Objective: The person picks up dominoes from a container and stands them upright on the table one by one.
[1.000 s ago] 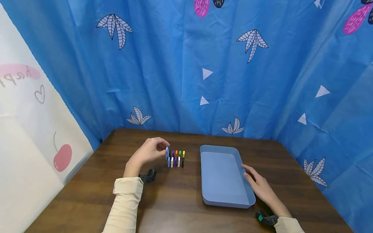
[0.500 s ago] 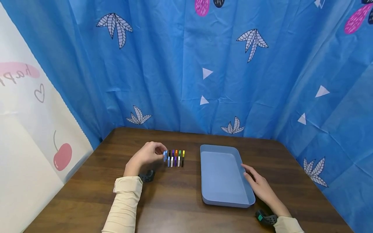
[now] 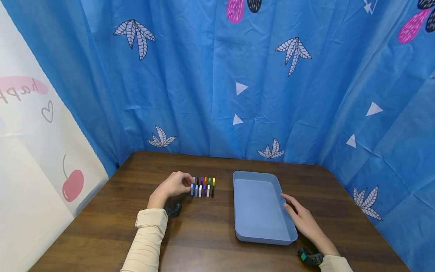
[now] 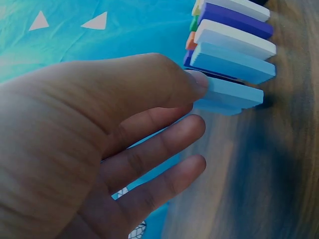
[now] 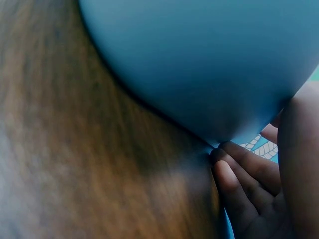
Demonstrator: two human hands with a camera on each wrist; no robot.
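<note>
My left hand (image 3: 171, 186) pinches a light blue domino (image 4: 235, 92) upright at the left end of the front row. In the left wrist view the thumb lies on its near end, and the other fingers spread below. Beside it stand another light blue domino (image 4: 234, 62), a white domino (image 3: 200, 191) and more upright ones. Behind them is a second row, with an orange domino (image 3: 205, 181) and a yellow domino (image 3: 214, 181) among several colours. My right hand (image 3: 302, 217) rests its loosely extended fingers against the right wall of a blue tray (image 3: 261, 239).
The brown wooden table (image 3: 200, 241) bears everything. A blue patterned curtain (image 3: 210, 75) hangs behind and to the right, and a white cloth (image 3: 30, 151) hangs on the left. A dark band (image 3: 173, 210) circles the left wrist, and another band (image 3: 310, 257) the right.
The left hand has brought the light blue domino from beside the back row, slightly left and then toward me, to the left end of the front row. The right hand and tray stay put.
</note>
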